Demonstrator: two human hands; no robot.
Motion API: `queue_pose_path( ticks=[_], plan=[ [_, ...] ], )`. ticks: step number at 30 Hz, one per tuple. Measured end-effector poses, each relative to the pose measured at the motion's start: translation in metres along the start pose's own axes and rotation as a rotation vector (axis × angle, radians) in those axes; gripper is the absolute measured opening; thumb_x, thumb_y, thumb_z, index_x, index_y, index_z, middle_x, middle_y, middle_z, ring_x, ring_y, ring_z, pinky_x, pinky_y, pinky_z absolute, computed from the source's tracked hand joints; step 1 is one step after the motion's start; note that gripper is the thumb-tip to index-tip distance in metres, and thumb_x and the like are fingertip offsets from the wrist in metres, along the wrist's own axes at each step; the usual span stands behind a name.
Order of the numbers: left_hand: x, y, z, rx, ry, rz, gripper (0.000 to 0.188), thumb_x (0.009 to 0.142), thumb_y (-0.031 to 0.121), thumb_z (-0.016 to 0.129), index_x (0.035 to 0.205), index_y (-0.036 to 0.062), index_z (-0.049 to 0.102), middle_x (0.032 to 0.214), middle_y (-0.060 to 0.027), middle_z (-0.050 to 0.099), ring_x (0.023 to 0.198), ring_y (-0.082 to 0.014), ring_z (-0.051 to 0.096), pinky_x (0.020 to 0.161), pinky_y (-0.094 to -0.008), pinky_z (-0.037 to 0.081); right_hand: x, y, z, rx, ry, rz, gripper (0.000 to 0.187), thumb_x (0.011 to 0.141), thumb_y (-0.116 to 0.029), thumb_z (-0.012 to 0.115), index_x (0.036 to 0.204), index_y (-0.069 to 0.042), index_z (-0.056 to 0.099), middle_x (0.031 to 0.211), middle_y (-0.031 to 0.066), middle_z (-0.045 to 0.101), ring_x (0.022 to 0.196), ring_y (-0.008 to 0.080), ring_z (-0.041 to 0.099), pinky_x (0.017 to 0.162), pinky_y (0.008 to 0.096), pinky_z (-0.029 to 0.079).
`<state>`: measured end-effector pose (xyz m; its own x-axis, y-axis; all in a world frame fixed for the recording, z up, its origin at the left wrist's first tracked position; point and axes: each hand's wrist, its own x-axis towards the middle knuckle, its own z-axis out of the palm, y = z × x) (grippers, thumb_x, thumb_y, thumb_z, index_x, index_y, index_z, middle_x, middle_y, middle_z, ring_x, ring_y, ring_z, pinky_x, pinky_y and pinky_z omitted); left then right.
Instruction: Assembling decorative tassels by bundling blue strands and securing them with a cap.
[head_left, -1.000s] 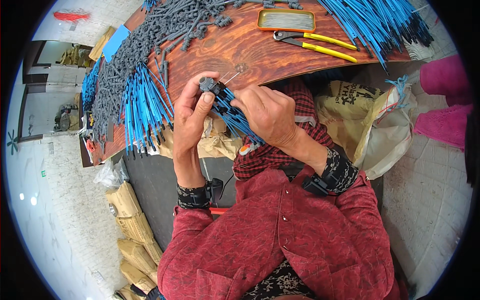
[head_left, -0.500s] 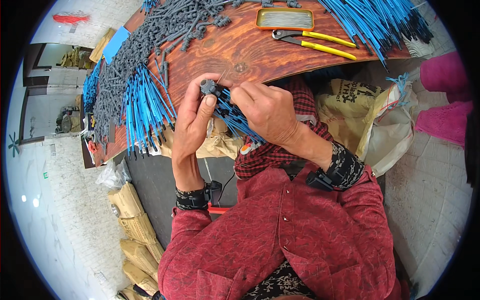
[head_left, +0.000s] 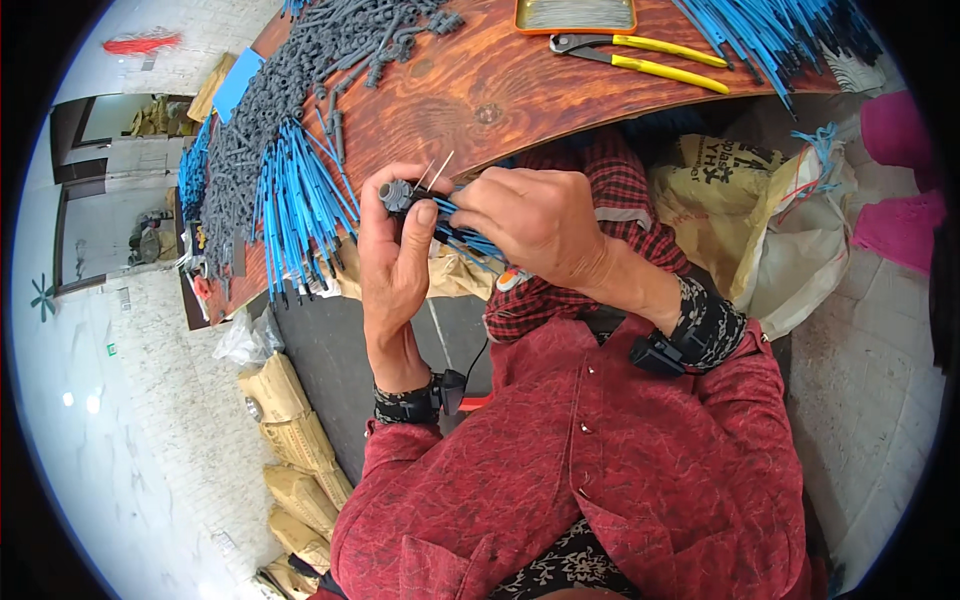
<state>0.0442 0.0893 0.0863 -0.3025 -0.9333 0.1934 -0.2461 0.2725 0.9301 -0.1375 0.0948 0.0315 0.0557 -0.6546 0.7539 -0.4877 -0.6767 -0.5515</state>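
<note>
From where I stand, the bundle (head_left: 472,243) of blue rods is up between the person's hands, just off the near edge of the wooden surface (head_left: 440,100). The left hand (head_left: 395,255) grips it by the grey knobbed end (head_left: 397,197), thumb pressed against the dark collar. The right hand (head_left: 540,220) is closed and seems to pinch the blue rods; its fingertips are partly hidden.

I'd judge the bundle light, the rods springy and smooth enough to slide past each other. The collar just below the knobs looks the surest hold, since it gathers every rod. The 2 wire ends (head_left: 441,170) jutting there look thin, bendable and sharp.

Compared with 0.5 s earlier, the grey end faces more to the left, and the wire ends stand out longer and clearer. The yellow-handled pliers (head_left: 670,74) and orange-rimmed tin (head_left: 575,31) sit higher in view, probably because the head moves.
</note>
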Motion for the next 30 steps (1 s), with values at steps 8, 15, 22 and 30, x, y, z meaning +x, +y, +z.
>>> queue_pose_path(
  ticks=[8, 15, 22, 30],
  plan=[
    [-0.001, -0.014, -0.026, -0.066, -0.171, 0.189, 0.033, 0.103, 0.022, 0.063, 0.126, 0.0015, 0.051, 0.112, -0.0153, 0.066, 0.111, -0.0252, 0.060, 0.108, -0.0459, 0.043, -0.007, -0.009, 0.011, 0.433, 0.015, 0.292, 0.014, 0.082, -0.022, 0.081, 0.083, -0.010, 0.075, 0.076, 0.0034, 0.067, 0.064, 0.0228, 0.068, 0.055, 0.0353, 0.052],
    [-0.004, -0.013, -0.028, -0.071, -0.174, 0.199, 0.033, 0.103, 0.021, 0.062, 0.127, 0.0019, 0.050, 0.113, -0.0169, 0.065, 0.113, -0.0264, 0.059, 0.111, -0.0486, 0.042, -0.007, -0.013, 0.018, 0.205, 0.087, 0.107, 0.011, 0.085, -0.018, 0.077, 0.085, -0.011, 0.068, 0.075, 0.0021, 0.062, 0.067, 0.0195, 0.066, 0.055, 0.0348, 0.052],
    [0.001, -0.008, -0.024, -0.077, -0.174, 0.119, 0.032, 0.105, 0.017, 0.057, 0.132, 0.0011, 0.048, 0.121, -0.0171, 0.060, 0.112, -0.0231, 0.056, 0.103, -0.0382, 0.042, 0.002, -0.014, 0.016, -0.070, 0.095, -0.040, 0.009, 0.084, -0.015, 0.068, 0.087, -0.012, 0.060, 0.074, 0.0012, 0.054, 0.067, 0.0178, 0.064, 0.056, 0.0333, 0.052],
    [0.005, -0.011, -0.026, -0.037, -0.236, 0.147, 0.030, 0.105, 0.015, 0.055, 0.130, 0.0007, 0.046, 0.123, -0.0165, 0.055, 0.112, -0.0223, 0.053, 0.102, -0.0379, 0.041, 0.006, -0.003, 0.013, -0.023, -0.016, -0.087, 0.010, 0.082, -0.016, 0.065, 0.085, -0.010, 0.058, 0.075, 0.0040, 0.056, 0.070, 0.0208, 0.065, 0.057, 0.0351, 0.053]
  ],
)
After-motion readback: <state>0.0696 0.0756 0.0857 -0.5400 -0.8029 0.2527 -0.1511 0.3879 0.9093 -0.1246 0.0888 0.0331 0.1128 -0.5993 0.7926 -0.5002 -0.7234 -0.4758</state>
